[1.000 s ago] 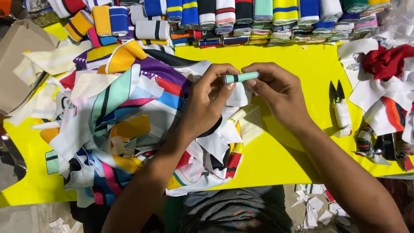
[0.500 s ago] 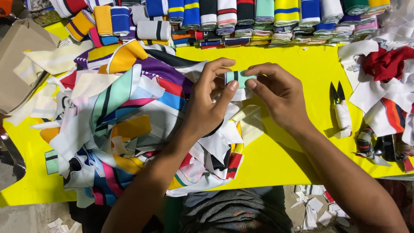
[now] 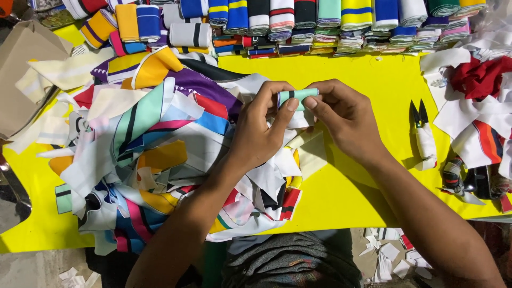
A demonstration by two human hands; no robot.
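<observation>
We pinch the small mint-green fabric roll between both hands, left hand and right hand; its long axis runs left-right.

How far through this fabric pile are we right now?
Done: a long row of rolled strips lines the far edge of the yellow table. In hand: the left hand and right hand pinch a mint-green strip, partly rolled. Left: a large heap of loose fabric pieces lies unrolled; snips rest at the right.
</observation>
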